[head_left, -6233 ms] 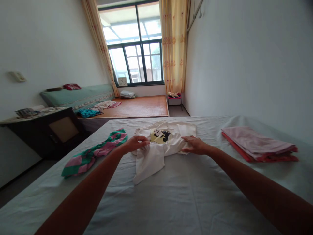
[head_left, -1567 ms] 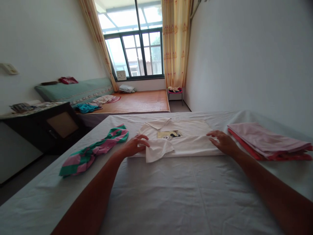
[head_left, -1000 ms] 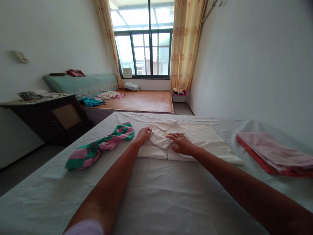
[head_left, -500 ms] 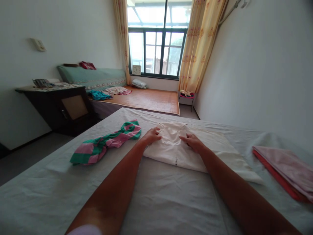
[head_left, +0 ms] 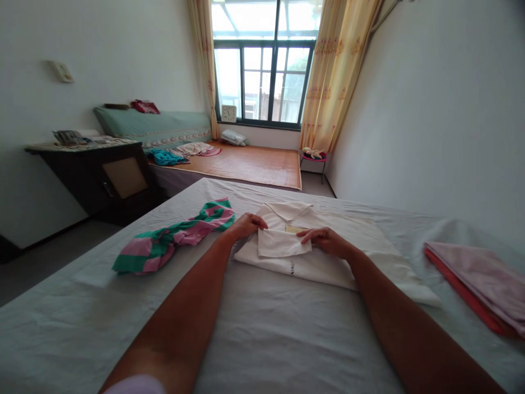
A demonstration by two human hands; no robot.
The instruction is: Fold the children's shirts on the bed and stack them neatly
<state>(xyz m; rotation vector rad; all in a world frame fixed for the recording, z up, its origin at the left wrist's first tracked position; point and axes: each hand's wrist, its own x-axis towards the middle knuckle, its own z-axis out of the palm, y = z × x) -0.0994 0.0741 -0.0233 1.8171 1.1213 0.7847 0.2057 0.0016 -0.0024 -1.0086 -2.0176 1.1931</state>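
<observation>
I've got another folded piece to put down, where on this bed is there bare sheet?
Bare sheet lies between the forearms, nearer than the white shirt. Crowded: striped garment at far left, pink stack at right, left hand and right hand on the shirt.

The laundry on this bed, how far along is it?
Done: a folded pink and red stack lies at the right edge. In hand: the white shirt lies flat, partly folded; the left hand and right hand hold its sleeve folded over the body. Left: a green and pink striped garment lies crumpled, unfolded.
</observation>
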